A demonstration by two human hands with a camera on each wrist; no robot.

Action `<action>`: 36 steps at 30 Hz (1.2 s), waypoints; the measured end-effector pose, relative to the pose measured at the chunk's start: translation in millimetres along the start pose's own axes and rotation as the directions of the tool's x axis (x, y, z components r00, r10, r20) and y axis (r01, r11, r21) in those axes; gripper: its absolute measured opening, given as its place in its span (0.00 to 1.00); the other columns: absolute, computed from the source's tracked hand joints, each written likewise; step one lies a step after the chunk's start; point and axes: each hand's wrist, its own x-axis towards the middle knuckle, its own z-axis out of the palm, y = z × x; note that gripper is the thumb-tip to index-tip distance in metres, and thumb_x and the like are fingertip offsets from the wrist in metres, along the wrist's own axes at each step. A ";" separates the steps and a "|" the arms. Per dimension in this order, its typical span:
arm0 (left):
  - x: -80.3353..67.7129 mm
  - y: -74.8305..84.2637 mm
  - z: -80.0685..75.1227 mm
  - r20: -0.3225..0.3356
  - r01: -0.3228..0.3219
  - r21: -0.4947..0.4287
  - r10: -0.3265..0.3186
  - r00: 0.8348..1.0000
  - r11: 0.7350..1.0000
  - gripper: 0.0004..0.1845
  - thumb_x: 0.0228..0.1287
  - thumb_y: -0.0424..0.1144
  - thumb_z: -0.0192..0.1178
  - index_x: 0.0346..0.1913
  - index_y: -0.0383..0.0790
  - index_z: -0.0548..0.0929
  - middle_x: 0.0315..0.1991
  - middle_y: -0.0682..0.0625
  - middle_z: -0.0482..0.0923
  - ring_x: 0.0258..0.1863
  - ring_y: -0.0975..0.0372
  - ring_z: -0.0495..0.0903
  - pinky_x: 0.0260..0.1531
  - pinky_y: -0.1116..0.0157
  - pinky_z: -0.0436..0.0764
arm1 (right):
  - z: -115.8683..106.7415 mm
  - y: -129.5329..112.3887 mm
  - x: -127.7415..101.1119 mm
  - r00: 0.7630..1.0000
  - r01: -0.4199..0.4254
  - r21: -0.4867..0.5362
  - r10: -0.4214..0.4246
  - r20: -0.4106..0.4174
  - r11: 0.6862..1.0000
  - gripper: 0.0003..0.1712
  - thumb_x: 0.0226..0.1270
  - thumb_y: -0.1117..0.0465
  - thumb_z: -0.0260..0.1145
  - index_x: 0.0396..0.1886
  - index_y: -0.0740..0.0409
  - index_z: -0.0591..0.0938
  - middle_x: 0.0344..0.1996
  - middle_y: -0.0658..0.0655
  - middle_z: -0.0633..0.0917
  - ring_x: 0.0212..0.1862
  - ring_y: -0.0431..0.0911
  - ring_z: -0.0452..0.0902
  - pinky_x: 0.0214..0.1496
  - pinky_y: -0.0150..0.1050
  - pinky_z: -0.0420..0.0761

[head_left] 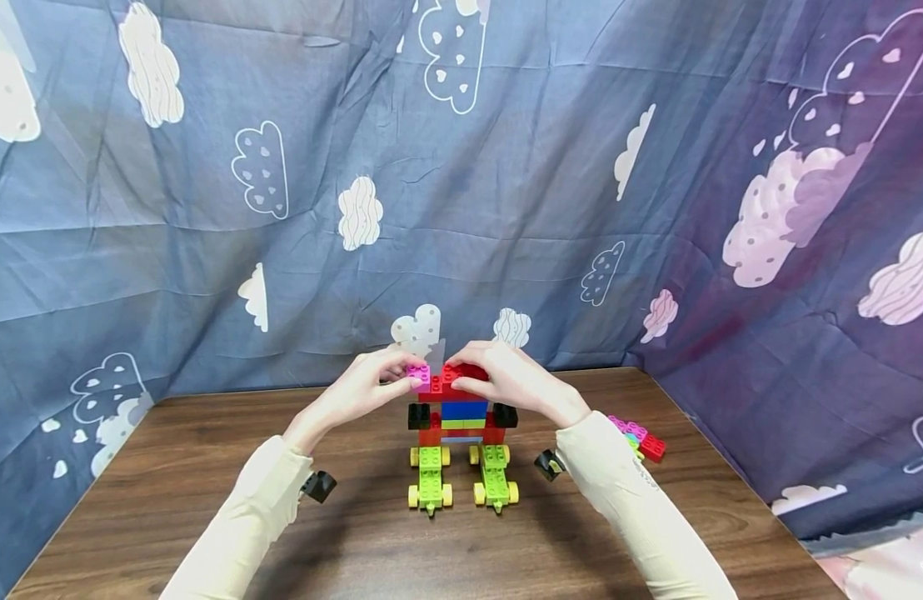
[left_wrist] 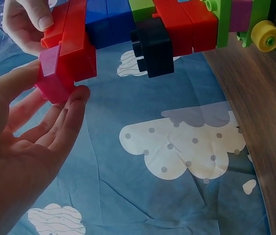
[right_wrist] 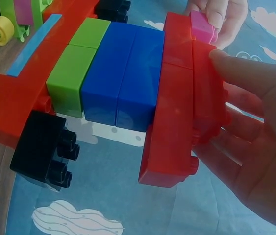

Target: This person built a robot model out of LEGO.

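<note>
A pink brick [head_left: 419,376] sits at the top left corner of a brick model [head_left: 461,425] that stands upright near the middle of the wooden counter [head_left: 207,467]. The left hand [head_left: 364,387] has its grip on this pink brick: in the left wrist view the thumb and a fingertip pinch the pink brick [left_wrist: 53,73] from either side, while the remaining fingers [left_wrist: 35,122] lie loose and spread below it. The right hand [head_left: 510,379] closes its grip on the red top bricks [head_left: 465,379] of the model, thumb on the near face and fingers wrapped over the far side; the right wrist view shows the red bricks [right_wrist: 187,107] held flat between thumb and fingers.

Below the red top come blue bricks [head_left: 464,409], a thin green layer, a red bar with a black brick [head_left: 419,415] at the left end and another black brick [head_left: 505,414] at the right end, then two lime-green feet [head_left: 461,483] with yellow wheels resting on the counter.

A small pile of loose bricks [head_left: 637,437], pink and red, lies on the counter just right of the right forearm, near the right edge. Open wood stretches left of the model and in front of it. A blue cloth with cloud prints [head_left: 461,167] hangs close behind and along both sides of the counter.
</note>
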 end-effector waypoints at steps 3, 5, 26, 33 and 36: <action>-0.2 1.3 0.3 0.000 0.006 0.003 -0.006 1.000 1.000 0.16 0.66 0.39 0.64 0.55 0.41 0.82 0.48 0.48 0.82 0.43 0.59 0.82 0.53 0.55 0.84 | -0.2 -0.2 0.2 1.000 -0.002 0.000 0.002 -0.001 1.000 0.16 0.67 0.53 0.68 0.51 0.54 0.85 0.44 0.52 0.88 0.45 0.44 0.84 0.52 0.38 0.84; -0.5 1.7 0.8 -0.003 0.010 0.000 -0.010 1.000 1.000 0.16 0.66 0.39 0.64 0.55 0.41 0.82 0.49 0.48 0.82 0.44 0.58 0.82 0.54 0.55 0.83 | -0.3 -0.3 0.2 1.000 0.001 0.000 -0.001 -0.004 1.000 0.16 0.67 0.53 0.68 0.51 0.54 0.85 0.44 0.52 0.88 0.45 0.44 0.84 0.52 0.38 0.84; -3.2 7.7 2.1 -0.020 0.030 0.006 -0.030 0.999 1.000 0.18 0.67 0.40 0.64 0.57 0.39 0.82 0.54 0.44 0.81 0.45 0.56 0.83 0.54 0.53 0.83 | -2.1 -3.0 -0.4 1.000 0.022 -0.005 -0.022 -0.022 1.000 0.16 0.66 0.54 0.69 0.50 0.56 0.86 0.44 0.53 0.88 0.46 0.44 0.84 0.53 0.39 0.84; -2.9 5.3 2.1 -0.020 0.026 0.021 -0.026 0.999 0.999 0.17 0.67 0.40 0.64 0.57 0.40 0.82 0.53 0.45 0.82 0.43 0.58 0.84 0.53 0.56 0.84 | -1.1 -2.2 -0.3 0.999 0.030 0.009 -0.030 -0.025 1.000 0.16 0.66 0.53 0.69 0.49 0.55 0.86 0.43 0.52 0.88 0.45 0.43 0.84 0.53 0.38 0.84; -3.3 4.6 2.1 -0.023 0.030 0.014 -0.030 0.999 0.999 0.17 0.66 0.40 0.64 0.57 0.41 0.82 0.54 0.46 0.81 0.44 0.58 0.84 0.53 0.56 0.84 | -1.2 -2.0 0.0 0.999 0.027 0.013 -0.027 -0.022 1.000 0.16 0.66 0.53 0.69 0.49 0.55 0.86 0.43 0.52 0.88 0.45 0.43 0.84 0.53 0.38 0.84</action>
